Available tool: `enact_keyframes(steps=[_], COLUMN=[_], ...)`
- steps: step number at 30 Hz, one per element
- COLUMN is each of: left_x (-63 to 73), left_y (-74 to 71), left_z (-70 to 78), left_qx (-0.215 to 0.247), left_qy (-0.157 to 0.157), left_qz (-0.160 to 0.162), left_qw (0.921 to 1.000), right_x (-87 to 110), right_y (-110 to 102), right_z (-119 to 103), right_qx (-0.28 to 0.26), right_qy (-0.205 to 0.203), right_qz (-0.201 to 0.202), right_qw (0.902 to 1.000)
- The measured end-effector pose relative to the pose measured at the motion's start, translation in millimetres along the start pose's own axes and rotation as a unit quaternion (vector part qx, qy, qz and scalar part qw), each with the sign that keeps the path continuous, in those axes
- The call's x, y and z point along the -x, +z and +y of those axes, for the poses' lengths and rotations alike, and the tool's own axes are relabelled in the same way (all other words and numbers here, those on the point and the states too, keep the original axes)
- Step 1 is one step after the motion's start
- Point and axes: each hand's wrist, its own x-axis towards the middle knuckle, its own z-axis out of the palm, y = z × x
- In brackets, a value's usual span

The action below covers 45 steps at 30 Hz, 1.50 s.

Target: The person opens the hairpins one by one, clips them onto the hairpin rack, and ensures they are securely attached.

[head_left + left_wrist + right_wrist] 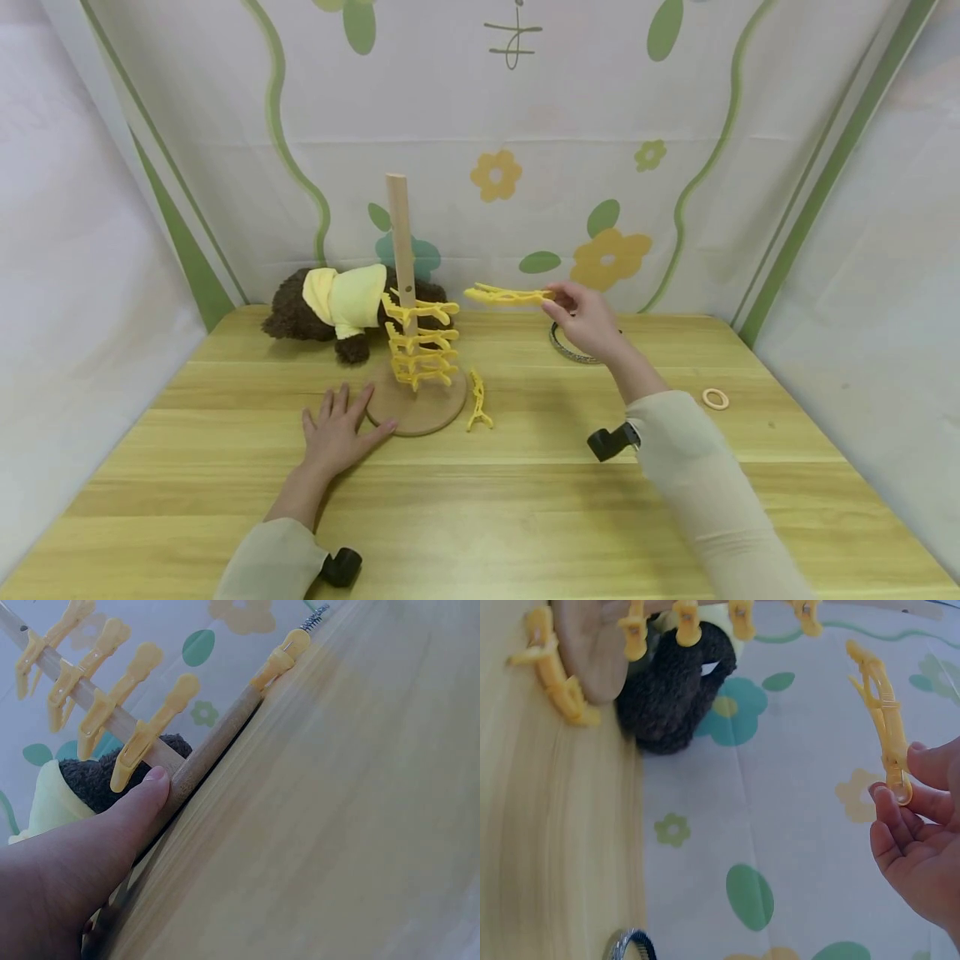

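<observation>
My right hand (588,325) pinches one end of a yellow hair clip (510,297) between thumb and fingers, holding it in the air right of a wooden post (400,229). The right wrist view shows the same hair clip (889,724) with its jaws partly apart. Several like clips (429,311) are clamped on the post, one above another. Fingers spread, my left hand (337,437) rests at the left of the round wooden base (420,423), its thumb touching the rim. Beside the base another yellow clip (478,404) lies on the table.
A dark brown plush toy (356,300) in a pale yellow top lies behind the post. Past my right hand is a dark, patterned ring (573,353), partly hidden. A small pale ring (715,399) lies farther right. A printed cloth (435,108) hangs behind the table.
</observation>
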Motion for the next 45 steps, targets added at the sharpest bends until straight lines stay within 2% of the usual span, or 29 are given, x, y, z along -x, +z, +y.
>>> enact_keyframes(steps=[4, 10, 15, 22, 34, 45], left_x=[0.3, 0.7, 0.8, 0.7, 0.7, 1.3], left_y=[-0.4, -0.2, -1.1, -2.0, -1.3, -1.0], left_z=[0.1, -0.2, 0.4, 1.1, 1.1, 0.7], left_qx=[0.001, -0.003, 0.000, 0.001, 0.007, 0.006], left_qy=[0.002, 0.003, 0.004, 0.005, 0.008, 0.005], left_qz=[0.001, 0.002, 0.003, 0.005, 0.004, 0.001], left_qw=[1.0000, 1.0000, 1.0000, 1.0000, 0.9999, 1.0000], right_x=[-10.1, -21.7, -31.1, -42.0, -50.9, -46.4], right_y=[12, 34, 47, 61, 75, 78], right_z=[-11, -29, -50, -68, -81, -81], right_qx=[-0.020, -0.039, -0.042, -0.041, -0.047, -0.078], right_qy=[-0.001, -0.029, -0.056, -0.065, -0.025, 0.023], right_qz=[0.005, 0.011, 0.012, 0.007, 0.004, 0.005], right_qw=[0.9998, 0.9988, 0.9975, 0.9970, 0.9986, 0.9967])
